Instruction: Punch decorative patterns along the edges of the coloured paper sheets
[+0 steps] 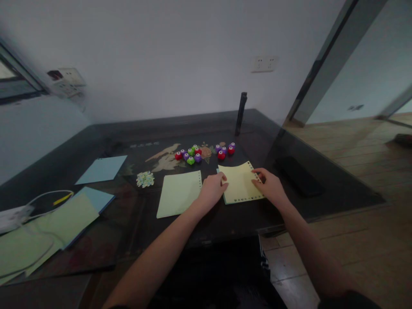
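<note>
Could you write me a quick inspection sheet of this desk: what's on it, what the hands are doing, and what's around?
Surface: dark glossy table, patterned inlay in the middle.
Job's things: yellow sheet with punched edges, lying flat; pale green sheet beside it.
Clutter: small coloured punches; confetti heap; blue sheet; paper stack at left.
Hands: left hand and right hand press on the yellow sheet's edges.
Cables: nothing seen.
Surroundings: wall socket, wooden floor, dark upright post.

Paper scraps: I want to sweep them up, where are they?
The paper scraps lie left of centre on the dark table, between the blue sheet and the green sheet.
</note>
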Motion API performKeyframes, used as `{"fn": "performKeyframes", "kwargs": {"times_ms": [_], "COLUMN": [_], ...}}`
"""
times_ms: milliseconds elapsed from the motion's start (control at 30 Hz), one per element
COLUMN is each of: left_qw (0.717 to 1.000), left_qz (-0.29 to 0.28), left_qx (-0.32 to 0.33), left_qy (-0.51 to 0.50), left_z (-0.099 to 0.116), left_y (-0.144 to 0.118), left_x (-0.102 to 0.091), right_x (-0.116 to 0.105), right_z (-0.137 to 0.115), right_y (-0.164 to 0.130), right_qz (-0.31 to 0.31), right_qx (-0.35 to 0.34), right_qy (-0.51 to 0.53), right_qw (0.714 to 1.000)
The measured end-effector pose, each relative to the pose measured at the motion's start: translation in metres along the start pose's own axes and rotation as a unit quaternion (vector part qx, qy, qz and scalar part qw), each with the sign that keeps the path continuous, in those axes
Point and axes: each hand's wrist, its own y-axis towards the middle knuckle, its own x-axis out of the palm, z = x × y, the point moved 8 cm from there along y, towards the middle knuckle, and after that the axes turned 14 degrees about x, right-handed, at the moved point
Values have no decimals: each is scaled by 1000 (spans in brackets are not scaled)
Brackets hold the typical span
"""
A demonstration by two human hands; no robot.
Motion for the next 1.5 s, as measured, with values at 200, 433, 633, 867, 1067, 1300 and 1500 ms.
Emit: {"fn": "performKeyframes", "kwargs": {"times_ms": [200, 433, 633, 867, 1067, 1300, 1500], "left_qw": [999, 998, 998, 997, 997, 987, 985], "left_qz": [-17, -20, -29, -16, -19, 69, 125], "left_qx": [14, 27, 23, 30, 31, 142, 104], "left_qy": [25, 51, 51, 72, 75, -1, 62], "left_z": [1, 2, 3, 2, 6, 20, -75], "left_y": [-2, -2, -2, -5, -6, -13, -50], "left_x": [5, 7, 8, 7, 6, -61, -117], "right_x": [1, 1, 0, 2, 3, -17, 10], "right_z": [-2, -4, -5, -1, 0, -24, -96], "right_y": [-1, -2, -2, -2, 0, -7, -24], "right_qz": [2, 5, 20, 35, 32, 56, -42], "right_qx": [-15, -19, -45, -51, -61, -83, -174], "right_qy": [-8, -15, -27, -35, -27, 34, 71], "right_qw": [1000, 1000, 998, 997, 997, 994, 981]}}
